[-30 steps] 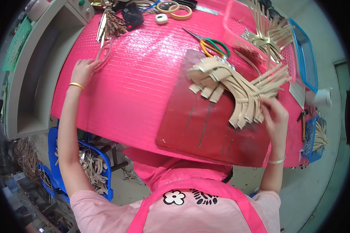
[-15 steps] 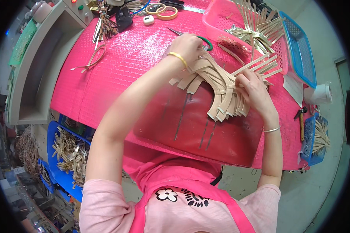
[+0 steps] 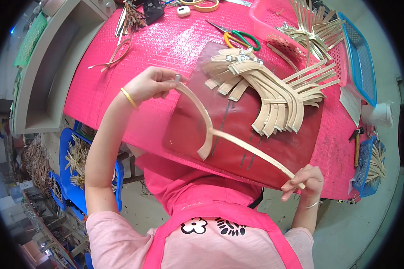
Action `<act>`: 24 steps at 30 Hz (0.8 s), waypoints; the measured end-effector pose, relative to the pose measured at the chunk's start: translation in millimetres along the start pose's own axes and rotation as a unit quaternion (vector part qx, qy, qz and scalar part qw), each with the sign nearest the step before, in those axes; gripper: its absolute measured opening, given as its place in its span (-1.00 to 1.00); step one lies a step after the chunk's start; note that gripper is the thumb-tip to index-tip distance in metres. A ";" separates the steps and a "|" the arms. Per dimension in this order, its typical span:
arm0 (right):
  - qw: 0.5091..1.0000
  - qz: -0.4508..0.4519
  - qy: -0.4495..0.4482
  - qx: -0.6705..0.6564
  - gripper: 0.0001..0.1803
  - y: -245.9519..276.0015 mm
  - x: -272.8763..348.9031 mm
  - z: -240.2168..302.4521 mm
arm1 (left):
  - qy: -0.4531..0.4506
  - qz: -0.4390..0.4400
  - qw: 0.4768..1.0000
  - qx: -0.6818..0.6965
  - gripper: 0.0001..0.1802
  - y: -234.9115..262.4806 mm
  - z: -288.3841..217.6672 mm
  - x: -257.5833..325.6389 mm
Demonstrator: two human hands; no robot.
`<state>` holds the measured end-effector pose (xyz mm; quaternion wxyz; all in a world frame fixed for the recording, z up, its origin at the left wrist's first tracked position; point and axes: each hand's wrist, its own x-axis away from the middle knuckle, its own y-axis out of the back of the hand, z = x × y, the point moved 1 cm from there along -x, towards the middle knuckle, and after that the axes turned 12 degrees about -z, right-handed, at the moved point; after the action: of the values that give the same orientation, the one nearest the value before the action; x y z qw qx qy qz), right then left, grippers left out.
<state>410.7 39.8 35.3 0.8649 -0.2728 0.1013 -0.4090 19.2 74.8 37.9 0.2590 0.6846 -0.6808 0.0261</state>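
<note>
A beige Y-shaped strap piece (image 3: 209, 131) is stretched between my two hands above the dark red mat (image 3: 184, 143). At its upper left end my left hand (image 3: 155, 84) pinches it, beside a small metal fitting. My right hand (image 3: 304, 179) grips the tip of the long thin arm, low at the right near the mat's front edge. The short wide end hangs free over the mat. Behind it lies a fanned stack of similar beige strap pieces (image 3: 278, 101), with several metal fittings on their upper ends and thin tails pointing right.
Green-and-yellow-handled scissors (image 3: 242, 39) lie beyond the stack. A pink basket (image 3: 265, 22) of straps and a blue basket (image 3: 359, 58) stand at the far right. A hammer (image 3: 357, 148) is by the right edge. One loose strap (image 3: 114, 58) lies left, near a grey cabinet (image 3: 54, 67).
One strap piece has come off the stack and toward me, now held between both hands. My left hand moved left; my right hand moved down and nearer. The scissors are uncovered.
</note>
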 end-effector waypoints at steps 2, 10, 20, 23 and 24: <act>1.000 0.006 -0.019 -0.016 -0.80 -18.6 -10.0 -7.4 | 0.017 0.008 1.000 0.012 -0.72 -7.2 7.5 2.7; 0.981 -0.070 -0.081 0.164 -0.79 -87.0 -105.6 -37.0 | 0.028 0.002 0.990 0.142 -0.63 -39.0 13.2 29.0; 0.975 -0.164 -0.091 0.120 -0.79 -100.9 -137.8 -93.3 | 0.036 -0.050 0.945 0.322 -0.71 -55.5 21.4 53.4; 0.981 -0.179 -0.040 0.065 -0.80 -105.7 -136.8 -107.1 | 0.023 -0.052 0.925 0.375 -0.71 -61.7 25.6 54.4; 0.981 -0.187 -0.010 0.042 -0.82 -106.1 -136.8 -109.8 | 0.017 -0.046 0.915 0.400 -0.71 -63.2 26.5 54.2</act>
<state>209.5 46.6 -3.5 0.7850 -0.2540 0.0228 -0.5646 74.5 10.8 15.9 -0.0241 0.7611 -0.5765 0.2964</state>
